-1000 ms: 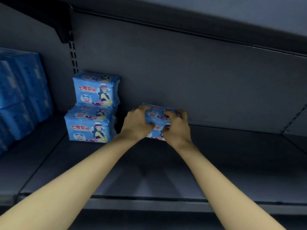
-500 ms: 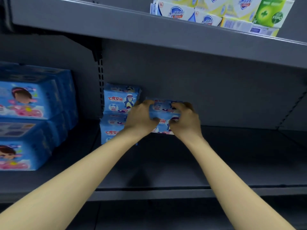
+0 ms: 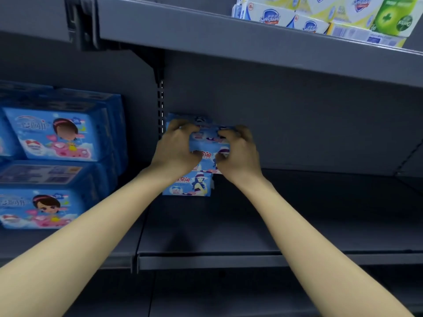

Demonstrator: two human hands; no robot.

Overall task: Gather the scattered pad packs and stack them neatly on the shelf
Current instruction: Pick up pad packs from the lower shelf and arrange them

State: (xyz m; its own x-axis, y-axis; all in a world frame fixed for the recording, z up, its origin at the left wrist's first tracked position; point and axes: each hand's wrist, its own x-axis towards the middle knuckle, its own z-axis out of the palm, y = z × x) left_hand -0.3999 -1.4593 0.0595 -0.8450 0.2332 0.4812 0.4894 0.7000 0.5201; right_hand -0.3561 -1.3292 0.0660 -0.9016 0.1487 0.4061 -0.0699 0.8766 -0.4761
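Note:
I hold a light-blue pad pack [image 3: 209, 148] in both hands, lifted off the grey shelf [image 3: 297, 216]. My left hand [image 3: 175, 148] grips its left end and my right hand [image 3: 240, 152] grips its right end. The pack is in front of a stack of two matching packs by the back wall. Only the front of the lower stacked pack [image 3: 187, 185] shows below my hands, plus a top corner of the upper stacked pack [image 3: 183, 117] above my left fingers.
Large blue packs with a cartoon girl [image 3: 57, 156] are stacked at the left of the shelf. The upper shelf [image 3: 251, 42] overhangs closely and carries soap boxes [image 3: 320, 17] at the right. A slotted upright [image 3: 161, 97] stands behind the stack.
The held pack has risen off the shelf and moved left, from beside the two-pack stack to in front of it. The camera has tilted up, showing the upper shelf.

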